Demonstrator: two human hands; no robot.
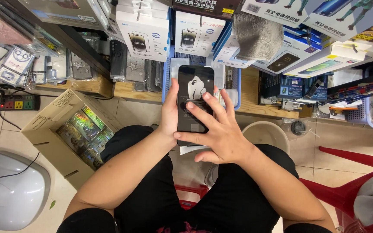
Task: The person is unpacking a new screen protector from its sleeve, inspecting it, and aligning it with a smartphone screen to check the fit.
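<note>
A black phone-shaped pack point(195, 88) with a white figure printed on its face stands upright in front of me, over my lap. My left hand point(169, 114) grips it along its left edge, thumb up the side. My right hand point(219, 129) lies flat across its lower half, fingers spread and pressing on the front. A white sheet point(191, 149) sticks out under the pack's bottom edge. I sit with legs in black trousers.
An open cardboard box point(48, 125) of shiny packs stands at my left knee, a power strip point(19, 102) and a white device point(9, 190) further left. A blue basket point(165, 82), boxed screen protectors and a grey cloth point(257, 36) crowd the shelf ahead. A round bin point(266, 133) and red stool point(350, 181) are right.
</note>
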